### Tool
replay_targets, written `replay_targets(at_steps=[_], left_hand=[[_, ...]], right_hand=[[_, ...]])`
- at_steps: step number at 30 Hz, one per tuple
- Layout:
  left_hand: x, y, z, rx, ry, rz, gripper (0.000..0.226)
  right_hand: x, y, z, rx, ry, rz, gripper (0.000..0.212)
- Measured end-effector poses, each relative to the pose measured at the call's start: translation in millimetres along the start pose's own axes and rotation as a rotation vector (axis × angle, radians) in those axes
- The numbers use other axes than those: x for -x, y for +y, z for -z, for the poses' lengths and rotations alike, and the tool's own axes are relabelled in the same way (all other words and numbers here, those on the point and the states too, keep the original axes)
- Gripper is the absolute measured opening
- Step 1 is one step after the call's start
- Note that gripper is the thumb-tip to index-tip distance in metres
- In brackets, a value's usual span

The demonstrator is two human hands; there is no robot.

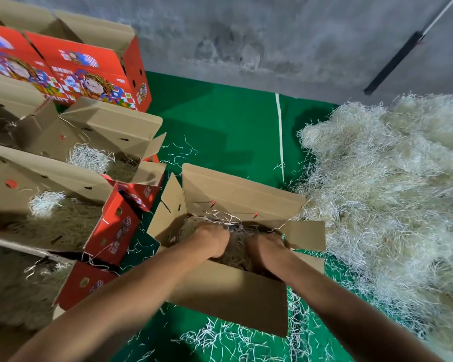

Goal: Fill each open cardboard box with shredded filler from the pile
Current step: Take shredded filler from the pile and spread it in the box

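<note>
A grey concrete wall (272, 35) stands at the back, with a green floor mat (220, 131) spread below it. On the right, against the wall, a big pile of pale shredded filler (390, 192) lies heaped on the mat, touching the right side of the open box (228, 291) in the middle. To the left stand rows of red printed boxes (89, 71) with their brown flaps open; two of them, near the middle box, already hold filler (63, 220). A thin white line (280, 137) runs along the mat between the boxes and the pile. Loose shreds (233, 338) lie scattered on the mat in front of the middle box.

Both hands are down inside the middle box, on the filler there. The left hand (212, 239) has its fingers curled into the filler. The right hand (267, 246) lies just beside it, its fingers buried in the shreds, so I cannot tell how they are set.
</note>
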State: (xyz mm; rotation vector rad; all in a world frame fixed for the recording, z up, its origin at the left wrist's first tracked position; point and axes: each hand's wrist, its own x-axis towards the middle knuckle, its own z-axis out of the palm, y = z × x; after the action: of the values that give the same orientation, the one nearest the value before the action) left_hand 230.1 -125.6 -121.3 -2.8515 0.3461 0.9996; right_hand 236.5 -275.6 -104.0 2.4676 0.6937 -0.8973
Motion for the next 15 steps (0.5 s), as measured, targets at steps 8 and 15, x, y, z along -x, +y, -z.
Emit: replay_targets(at_steps=[8, 15], left_hand=[[0, 3, -12, 0.159, -0.221, 0.079, 0.046], [7, -8, 8, 0.298, 0.077, 0.212, 0.017]], right_hand=[[-14, -24, -24, -0.282, -0.223, -0.078, 0.046], [-23, -19, 11, -0.348, -0.068, -0.161, 0.039]])
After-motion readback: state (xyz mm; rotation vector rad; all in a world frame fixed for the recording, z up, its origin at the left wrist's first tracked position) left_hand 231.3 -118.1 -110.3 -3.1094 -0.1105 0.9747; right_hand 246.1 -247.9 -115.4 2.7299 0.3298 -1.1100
